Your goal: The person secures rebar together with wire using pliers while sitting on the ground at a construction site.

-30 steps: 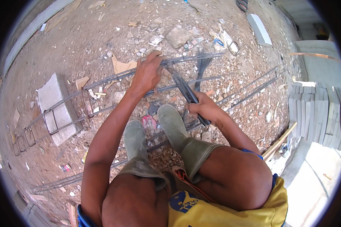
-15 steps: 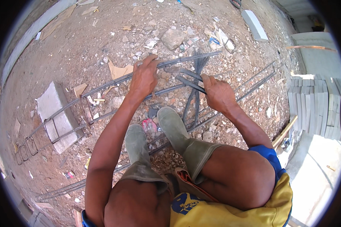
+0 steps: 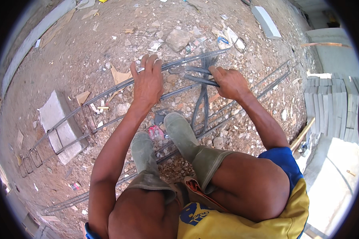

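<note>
Right hand (image 3: 229, 83): grip clamped on dark-handled pincers (image 3: 198, 70), their front end just beside the upper steel bars (image 3: 195, 59). Left hand (image 3: 148, 83): laid over those bars; grip closure cannot be determined. Printed lettering (image 3: 199, 216) noted on yellow garment (image 3: 243, 213).
</note>
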Demonstrator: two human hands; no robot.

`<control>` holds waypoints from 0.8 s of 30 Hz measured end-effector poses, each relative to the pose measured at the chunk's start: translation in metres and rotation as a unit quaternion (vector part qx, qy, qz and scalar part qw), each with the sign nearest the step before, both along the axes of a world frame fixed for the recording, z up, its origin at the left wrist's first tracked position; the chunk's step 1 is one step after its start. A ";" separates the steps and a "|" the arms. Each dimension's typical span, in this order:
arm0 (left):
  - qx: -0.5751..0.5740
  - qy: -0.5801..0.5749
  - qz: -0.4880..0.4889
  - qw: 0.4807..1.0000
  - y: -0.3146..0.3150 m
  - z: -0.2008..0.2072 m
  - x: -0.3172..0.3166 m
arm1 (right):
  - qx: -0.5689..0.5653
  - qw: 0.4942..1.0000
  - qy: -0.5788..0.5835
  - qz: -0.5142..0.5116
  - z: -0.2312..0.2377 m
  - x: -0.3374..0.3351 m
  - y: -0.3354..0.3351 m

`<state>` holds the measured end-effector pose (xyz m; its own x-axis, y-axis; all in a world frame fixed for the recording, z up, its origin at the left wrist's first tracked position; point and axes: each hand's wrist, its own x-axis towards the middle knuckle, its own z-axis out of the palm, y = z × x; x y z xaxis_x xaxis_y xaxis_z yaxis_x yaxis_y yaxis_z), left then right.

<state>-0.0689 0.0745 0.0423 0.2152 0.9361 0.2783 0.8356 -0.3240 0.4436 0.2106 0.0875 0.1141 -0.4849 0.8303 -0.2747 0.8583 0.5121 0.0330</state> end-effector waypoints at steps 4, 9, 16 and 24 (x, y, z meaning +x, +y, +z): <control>0.088 0.045 -0.155 0.983 -0.015 0.047 0.047 | 0.029 0.999 0.016 -0.009 0.002 0.007 -0.006; 0.096 0.015 -0.272 0.957 0.001 0.038 0.102 | 0.029 0.999 -0.015 -0.008 0.022 -0.011 -0.019; -0.048 0.030 -0.286 0.956 0.015 0.045 0.104 | 0.060 0.996 -0.006 -0.059 0.041 -0.024 -0.043; 0.118 0.055 -0.279 0.951 0.000 0.024 0.100 | -0.229 0.936 0.186 -0.190 0.030 -0.006 -0.056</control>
